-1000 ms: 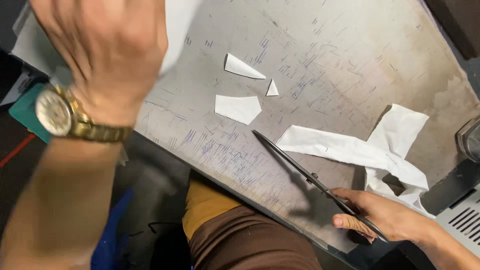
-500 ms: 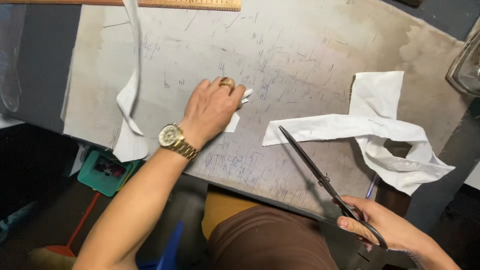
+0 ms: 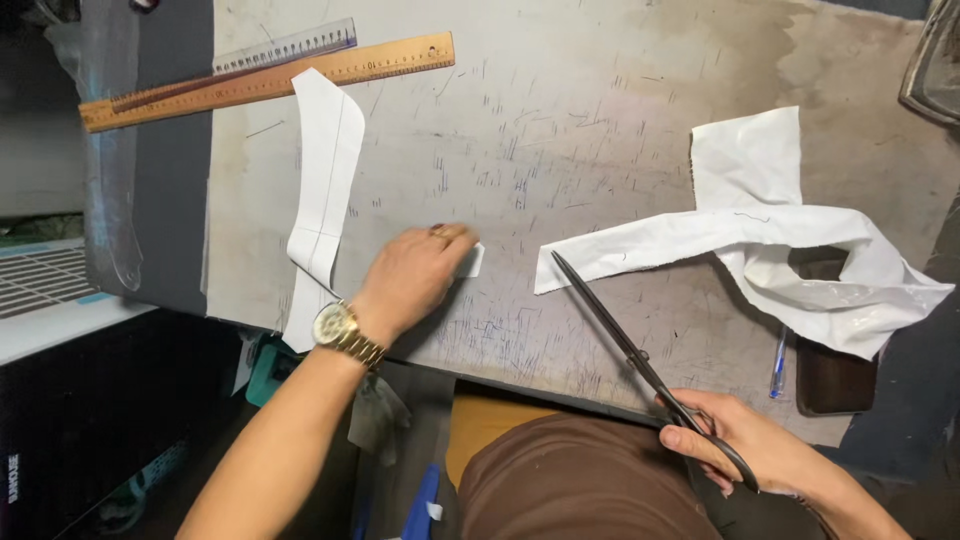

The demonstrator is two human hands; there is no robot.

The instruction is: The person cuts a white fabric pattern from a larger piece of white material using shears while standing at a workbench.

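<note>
My left hand (image 3: 415, 275), with a gold watch on the wrist, lies palm down on the scratched grey table (image 3: 560, 120), covering small white scraps (image 3: 472, 260) whose edge peeks out by the fingers. My right hand (image 3: 745, 445) grips the handles of long black scissors (image 3: 625, 345) at the table's near edge. Their blades are together and point up-left toward the end of a white fabric strip (image 3: 740, 235). A curved white pattern piece (image 3: 322, 185) lies left of my left hand.
A wooden ruler (image 3: 270, 80) and a clear ruler (image 3: 285, 47) lie at the far left of the table. A blue pen (image 3: 779, 362) and a dark flat object (image 3: 835, 375) sit under the fabric at the right edge. My brown-clad lap is below.
My left hand has swept the small scraps leftward across the table and stays flat on them. The view has shifted, so the rulers now show. The right hand keeps the scissors.
</note>
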